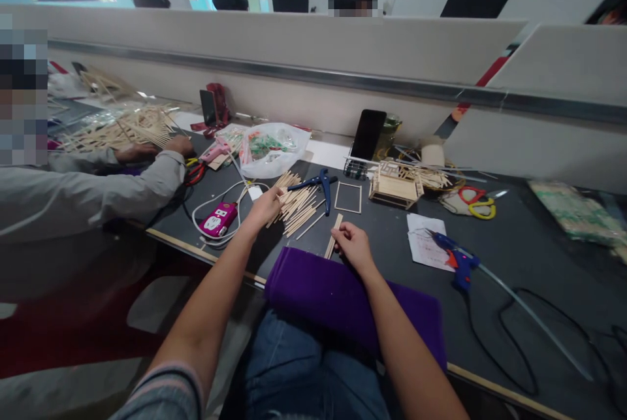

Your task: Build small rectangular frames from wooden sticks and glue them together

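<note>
My left hand [266, 208] reaches into the left side of a loose pile of thin wooden sticks [300, 212], its fingers pinched at the sticks there. How many it grips cannot be made out. In my right hand [354, 245] a few wooden sticks [334, 241] are held together between thumb and fingers, slanting just above a folded purple cloth [313, 286]. A blue plier-like cutter [324, 188] lies across the pile's right side. Beyond my right hand, a small rectangular stick frame [348, 198] rests flat on the dark table.
Right of me are a blue glue gun [460, 260] with its cord, a paper slip [425, 237] and scissors [482, 204]. A small wooden stick model [396, 186] stands before a phone [368, 136]. On the left are a magenta device [219, 220], a plastic bag [272, 151] and a co-worker's sleeve [166, 178].
</note>
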Action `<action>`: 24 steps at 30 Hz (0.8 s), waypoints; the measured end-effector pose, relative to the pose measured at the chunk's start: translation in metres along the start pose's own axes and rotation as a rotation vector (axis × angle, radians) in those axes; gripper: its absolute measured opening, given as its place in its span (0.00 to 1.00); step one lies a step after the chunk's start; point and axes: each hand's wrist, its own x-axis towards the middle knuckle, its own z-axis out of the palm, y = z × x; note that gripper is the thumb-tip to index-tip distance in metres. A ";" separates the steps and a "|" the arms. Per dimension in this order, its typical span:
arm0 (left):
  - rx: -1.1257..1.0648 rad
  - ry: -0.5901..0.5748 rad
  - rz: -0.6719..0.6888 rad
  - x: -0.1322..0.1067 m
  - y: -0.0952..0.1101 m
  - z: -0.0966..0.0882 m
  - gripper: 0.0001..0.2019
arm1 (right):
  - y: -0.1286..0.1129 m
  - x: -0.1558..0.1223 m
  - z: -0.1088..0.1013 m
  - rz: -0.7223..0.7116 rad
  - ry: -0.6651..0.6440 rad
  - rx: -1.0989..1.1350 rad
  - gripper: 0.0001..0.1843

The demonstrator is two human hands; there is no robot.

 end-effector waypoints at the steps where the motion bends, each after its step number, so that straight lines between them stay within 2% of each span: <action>1: 0.100 0.016 0.013 -0.001 0.001 0.001 0.09 | 0.000 0.000 0.000 0.005 0.001 0.009 0.20; 6: 0.421 -0.046 0.055 -0.010 0.010 0.012 0.13 | -0.001 0.002 0.000 0.024 0.015 0.027 0.19; 9: 0.558 -0.069 0.067 -0.013 0.013 0.021 0.11 | -0.002 0.003 -0.002 0.028 0.049 0.043 0.19; 14: 0.624 -0.065 0.073 -0.007 0.009 0.025 0.10 | -0.002 0.004 -0.005 0.042 0.108 0.081 0.20; 18: 0.417 -0.053 0.040 0.002 0.002 0.019 0.08 | -0.002 0.003 -0.005 0.029 0.104 0.071 0.21; 22: -0.011 -0.091 -0.083 0.004 -0.007 0.008 0.11 | -0.002 0.003 -0.005 0.022 0.093 0.074 0.23; 24: -0.284 -0.182 -0.140 0.001 -0.010 0.004 0.13 | -0.002 0.003 -0.005 0.027 0.093 0.064 0.23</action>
